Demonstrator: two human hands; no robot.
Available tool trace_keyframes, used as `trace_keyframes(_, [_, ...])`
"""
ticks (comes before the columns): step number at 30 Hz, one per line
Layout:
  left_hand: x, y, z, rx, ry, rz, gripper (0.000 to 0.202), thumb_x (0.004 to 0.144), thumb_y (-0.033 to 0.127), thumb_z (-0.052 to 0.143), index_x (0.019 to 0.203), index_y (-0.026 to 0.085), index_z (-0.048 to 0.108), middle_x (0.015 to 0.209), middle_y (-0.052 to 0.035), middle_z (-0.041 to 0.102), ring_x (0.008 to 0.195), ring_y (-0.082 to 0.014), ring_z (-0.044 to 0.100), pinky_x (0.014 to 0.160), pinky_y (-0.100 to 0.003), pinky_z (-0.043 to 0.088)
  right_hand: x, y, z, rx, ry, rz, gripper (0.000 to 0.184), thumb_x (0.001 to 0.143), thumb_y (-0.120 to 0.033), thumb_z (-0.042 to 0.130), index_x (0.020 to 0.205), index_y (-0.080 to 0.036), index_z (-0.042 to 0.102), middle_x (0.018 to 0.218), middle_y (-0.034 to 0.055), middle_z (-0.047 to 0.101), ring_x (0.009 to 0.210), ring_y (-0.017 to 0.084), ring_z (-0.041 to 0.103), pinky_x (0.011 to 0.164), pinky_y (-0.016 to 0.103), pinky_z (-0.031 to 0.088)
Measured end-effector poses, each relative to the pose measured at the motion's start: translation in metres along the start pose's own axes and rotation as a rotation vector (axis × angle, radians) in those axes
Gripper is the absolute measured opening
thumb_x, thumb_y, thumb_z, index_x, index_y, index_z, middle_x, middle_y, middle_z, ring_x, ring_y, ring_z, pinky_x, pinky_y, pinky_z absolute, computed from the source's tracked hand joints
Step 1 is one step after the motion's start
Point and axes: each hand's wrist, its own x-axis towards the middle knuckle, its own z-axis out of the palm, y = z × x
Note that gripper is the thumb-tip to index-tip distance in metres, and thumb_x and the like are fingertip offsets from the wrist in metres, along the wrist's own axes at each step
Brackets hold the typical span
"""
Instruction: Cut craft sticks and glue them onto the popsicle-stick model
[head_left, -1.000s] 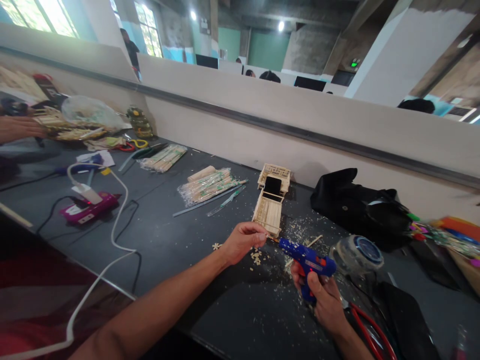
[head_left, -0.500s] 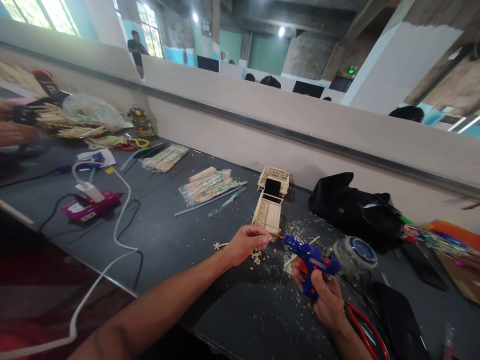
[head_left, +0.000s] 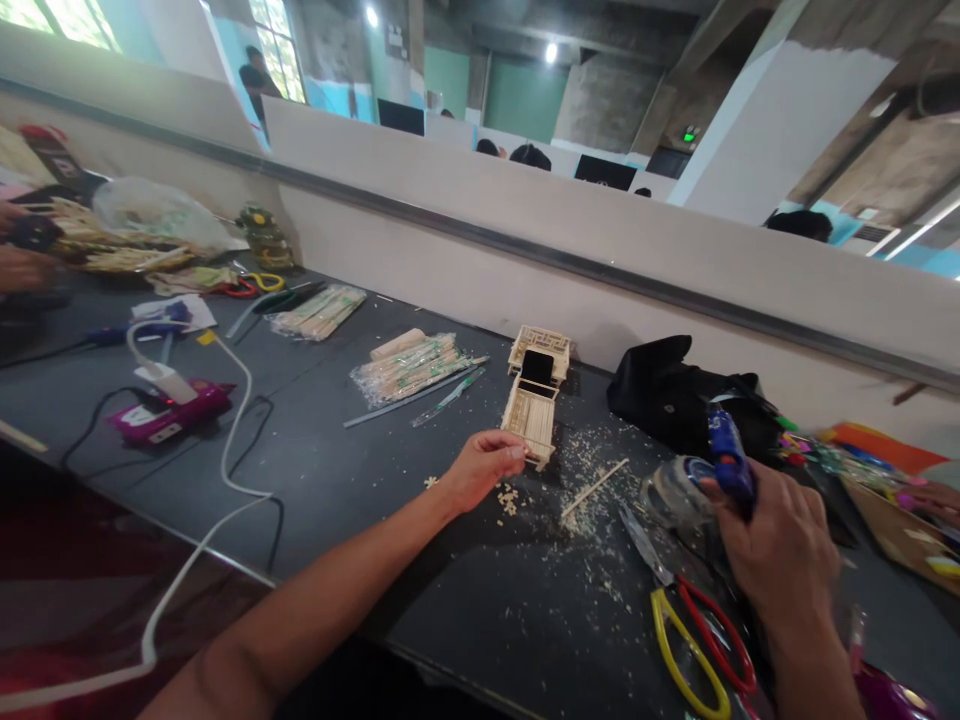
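My right hand [head_left: 784,545] is wrapped round a blue glue gun [head_left: 729,455], held up over the right side of the table beside a clear jar [head_left: 679,490]. My left hand [head_left: 484,470] is closed in a pinch at the near end of a small wooden stick model [head_left: 534,412]; whatever lies between the fingertips is too small to make out. Behind the model's slatted part stands a latticed wooden piece [head_left: 540,345], with a black panel [head_left: 537,368] between. Small wood bits [head_left: 508,499] lie just below my left hand. Scissors [head_left: 675,590] with red and yellow handles lie near my right wrist.
A loose stick [head_left: 595,487] lies among wood crumbs. Bagged sticks [head_left: 412,370] are left of the model, a black bag [head_left: 660,385] right. A purple power strip [head_left: 176,412] trails a white cable [head_left: 225,470]. Other people's hands show at both edges.
My right hand has carried the glue gun away from my left fingertips, to the right, and tipped it upward. The scissors now show more fully. My left hand stays pinched near the model.
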Motion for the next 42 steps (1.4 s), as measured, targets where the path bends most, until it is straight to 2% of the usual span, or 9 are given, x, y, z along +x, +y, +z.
trace_keyframes(2, [0.001,0.002,-0.001,0.0,0.002,0.03,0.032,0.05,0.038,0.093,0.062,0.015,0.074,0.045,0.0034,0.054,0.047,-0.0065,0.045,0.053,-0.024,0.034,0.004,0.014,0.006,-0.135,-0.09,-0.031,0.052,0.093,-0.058,0.033,0.108,-0.018,0.064,0.095,0.0173,0.065,0.087,0.035,0.056,0.075,0.047,0.047])
trace_keyframes(6, [0.002,0.003,-0.002,0.01,0.0,0.04,0.032,0.052,0.038,0.092,0.063,0.015,0.074,0.044,0.0038,0.053,0.046,-0.0067,0.045,0.053,-0.024,0.033,-0.002,0.038,0.022,-0.211,-0.251,-0.052,0.041,0.088,-0.045,0.043,0.109,-0.018,0.065,0.096,0.0163,0.064,0.086,0.034,0.056,0.071,0.045,0.048])
trace_keyframes(12, [0.002,0.002,-0.003,0.028,0.002,0.043,0.034,0.051,0.04,0.092,0.064,0.014,0.073,0.045,0.003,0.054,0.047,-0.0069,0.046,0.054,-0.025,0.034,-0.004,0.05,0.025,-0.235,-0.239,-0.083,0.047,0.084,-0.052,0.047,0.109,-0.017,0.068,0.096,0.0169,0.065,0.084,0.034,0.058,0.07,0.046,0.048])
trace_keyframes(17, [0.001,0.003,-0.001,0.027,0.008,0.046,0.034,0.051,0.04,0.092,0.063,0.015,0.073,0.044,0.0038,0.053,0.047,-0.0069,0.046,0.054,-0.025,0.033,-0.01,0.012,-0.013,-0.151,-0.085,-0.116,0.051,0.09,-0.061,0.041,0.106,-0.021,0.068,0.105,0.0166,0.066,0.094,0.035,0.059,0.08,0.05,0.046])
trace_keyframes(21, [-0.001,0.004,0.001,0.037,0.0,0.02,0.035,0.049,0.041,0.092,0.062,0.014,0.073,0.044,0.0039,0.053,0.047,-0.007,0.046,0.053,-0.025,0.033,-0.025,-0.044,-0.027,0.219,0.067,-0.186,0.018,0.094,-0.035,0.053,0.094,-0.026,0.069,0.087,0.0073,0.07,0.081,0.023,0.063,0.081,0.038,0.048])
trace_keyframes(25, [-0.002,0.002,0.001,0.051,0.007,-0.002,0.036,0.048,0.041,0.093,0.062,0.014,0.073,0.047,0.003,0.056,0.048,-0.0075,0.047,0.054,-0.025,0.033,-0.035,-0.081,0.015,0.534,-0.254,-0.258,0.024,0.095,-0.032,0.049,0.091,-0.027,0.072,0.083,0.0059,0.072,0.08,0.023,0.065,0.076,0.035,0.051])
trace_keyframes(28, [-0.002,0.0,0.0,0.052,-0.009,-0.017,0.035,0.05,0.04,0.092,0.064,0.015,0.074,0.045,0.0041,0.054,0.047,-0.0067,0.045,0.054,-0.025,0.032,-0.04,-0.09,0.057,0.522,-0.462,-0.275,0.029,0.095,-0.025,0.044,0.091,-0.025,0.072,0.088,0.0065,0.073,0.085,0.022,0.066,0.078,0.035,0.052])
trace_keyframes(31, [-0.003,-0.002,-0.001,0.049,-0.029,-0.026,0.034,0.05,0.039,0.093,0.064,0.015,0.074,0.044,0.0044,0.053,0.046,-0.0061,0.043,0.054,-0.025,0.032,-0.042,-0.094,0.082,0.434,-0.566,-0.246,0.025,0.093,-0.019,0.047,0.09,-0.023,0.072,0.09,0.0075,0.072,0.088,0.023,0.065,0.078,0.033,0.05])
trace_keyframes(42, [-0.004,-0.002,0.002,0.083,-0.021,-0.033,0.036,0.049,0.042,0.092,0.063,0.015,0.073,0.043,0.0053,0.051,0.047,-0.0066,0.042,0.054,-0.025,0.032,-0.04,-0.104,0.093,0.516,-0.627,-0.096,0.019,0.082,-0.014,0.056,0.07,-0.024,0.067,0.076,0.0064,0.069,0.076,0.022,0.063,0.068,0.031,0.046])
